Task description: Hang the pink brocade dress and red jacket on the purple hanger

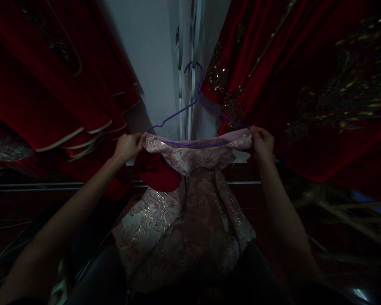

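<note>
A pale pink dress [152, 216] with a shiny metallic floral pattern hangs down in front of me, its top edge stretched sideways. My left hand [129, 147] pinches the upper left corner of the dress. At the opposite corner, my right hand [263, 142] grips the fabric between thumb and fingers. A purple wire hanger [178, 113] sits inside the neckline, its lower bar showing within the opening and its hook up near a pale metal upright. Whether my fingers also touch the hanger's ends, I cannot tell. A piece of red cloth [158, 171] shows beside the dress, below my left hand.
Red garments with light trim [60, 93] hang on the left. More red garments with gold sequins [324, 97] hang on the right. Between them stand a pale wall [146, 51] and slotted metal uprights [190, 84]. The light is dim, and the floor is dark.
</note>
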Available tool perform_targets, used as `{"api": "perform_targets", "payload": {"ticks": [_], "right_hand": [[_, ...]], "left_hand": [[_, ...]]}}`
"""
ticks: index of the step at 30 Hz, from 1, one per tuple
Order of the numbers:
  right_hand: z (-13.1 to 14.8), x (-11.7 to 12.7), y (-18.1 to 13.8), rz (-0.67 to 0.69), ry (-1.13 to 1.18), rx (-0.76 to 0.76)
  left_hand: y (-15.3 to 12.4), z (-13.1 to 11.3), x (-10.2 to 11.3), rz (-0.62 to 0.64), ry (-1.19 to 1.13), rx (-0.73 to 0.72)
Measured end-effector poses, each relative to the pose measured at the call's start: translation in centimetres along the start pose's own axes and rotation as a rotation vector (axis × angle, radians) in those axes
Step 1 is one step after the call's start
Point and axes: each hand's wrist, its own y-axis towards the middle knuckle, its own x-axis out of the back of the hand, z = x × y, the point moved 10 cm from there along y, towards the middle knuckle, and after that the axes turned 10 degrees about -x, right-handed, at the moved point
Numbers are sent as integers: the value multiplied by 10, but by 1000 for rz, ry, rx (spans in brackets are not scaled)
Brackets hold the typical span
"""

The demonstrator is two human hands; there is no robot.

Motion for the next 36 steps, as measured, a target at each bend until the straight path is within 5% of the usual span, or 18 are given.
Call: {"api": "perform_targets", "payload": {"ticks": [3,6,10,13,18,22,31,36], "right_hand": [[-44,2,-26,52,18,-185],[-63,-10,-65,181,6,-244],[-49,-40,-113,462,-102,-187],[-26,-47,-132,541,-187,-111],[-5,-40,-131,527,-224,-59],[-4,-21,-114,381,-216,-37],[-11,18,-98,73,-65,-90],[-8,19,-102,50,29,-137]], "left_hand": [[-7,-14,-25,212,-167,-140],[-16,-68,-42,477,-319,-392],[5,-147,-9,267,-321,-612],[27,-196,6,46,-307,-731],[42,-241,-42,-4,-235,-716],[21,-244,-60,-73,-120,-543],[-55,-213,17,-203,-139,-401],[-52,-202,19,-160,-177,-428]]}}
